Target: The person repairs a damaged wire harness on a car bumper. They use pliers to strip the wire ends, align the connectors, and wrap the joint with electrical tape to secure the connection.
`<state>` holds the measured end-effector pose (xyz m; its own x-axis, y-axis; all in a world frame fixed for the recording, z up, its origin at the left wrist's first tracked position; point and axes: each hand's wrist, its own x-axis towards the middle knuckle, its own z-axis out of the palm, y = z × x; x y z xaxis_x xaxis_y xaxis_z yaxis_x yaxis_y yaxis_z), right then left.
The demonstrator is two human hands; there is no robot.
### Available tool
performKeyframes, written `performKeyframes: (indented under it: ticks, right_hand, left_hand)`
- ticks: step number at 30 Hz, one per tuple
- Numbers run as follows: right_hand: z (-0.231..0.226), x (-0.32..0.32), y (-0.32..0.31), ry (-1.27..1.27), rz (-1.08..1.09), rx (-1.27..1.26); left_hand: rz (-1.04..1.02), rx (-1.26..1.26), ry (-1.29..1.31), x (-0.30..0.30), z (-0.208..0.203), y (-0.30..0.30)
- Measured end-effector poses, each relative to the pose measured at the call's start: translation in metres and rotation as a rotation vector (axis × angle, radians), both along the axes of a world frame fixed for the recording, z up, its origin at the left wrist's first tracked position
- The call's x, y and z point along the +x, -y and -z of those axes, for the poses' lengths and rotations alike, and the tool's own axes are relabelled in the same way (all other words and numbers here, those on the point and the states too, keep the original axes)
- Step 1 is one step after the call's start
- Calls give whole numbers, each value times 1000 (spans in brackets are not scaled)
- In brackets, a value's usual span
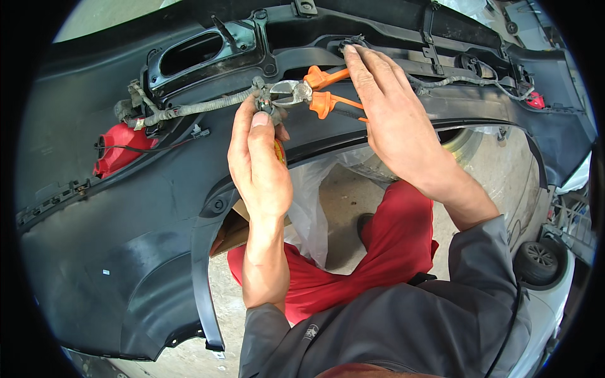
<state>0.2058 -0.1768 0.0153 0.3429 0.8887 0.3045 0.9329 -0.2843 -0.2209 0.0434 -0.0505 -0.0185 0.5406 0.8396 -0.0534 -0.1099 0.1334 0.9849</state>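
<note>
My right hand (pixel 397 113) holds a pair of side cutters (pixel 322 104) with orange handles; the handle ends run beneath my palm. Their jaws stand apart, tips close to a small grey clip or branch of the wiring harness (pixel 201 107). Whether the blades touch it I cannot tell. My left hand (pixel 259 157) pinches the harness at that same spot between thumb and fingers. Something yellow and red (pixel 279 151) shows behind the left palm, mostly hidden. The taped harness runs along the inside of a large black car bumper (pixel 157 233).
Red lamps (pixel 120 150) (pixel 535 100) sit toward the bumper's two ends. A black metal bracket (pixel 205 53) with an oval opening lies beyond the harness. Below are clear plastic sheeting (pixel 309 201), a cardboard box (pixel 233 232) and my red-trousered legs. A white vehicle with a wheel (pixel 539 261) stands at right.
</note>
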Motion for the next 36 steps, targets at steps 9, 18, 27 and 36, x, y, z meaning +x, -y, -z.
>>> performKeyframes:
  ticks: [9, 18, 27, 36]
  right_hand:
    - [13, 7, -1, 60, -102, 25]
    - [12, 2, 6, -243, -89, -115]
    - [24, -17, -1, -288, 1, 33]
    - [54, -34, -3, -369, 5, 252]
  left_hand:
    - [-113, 76, -83, 17, -2, 8]
    - [-5, -35, 37, 5, 20, -13]
    - [4, -111, -80, 3, 1, -17]
    - [-191, 26, -93, -4, 26, -37]
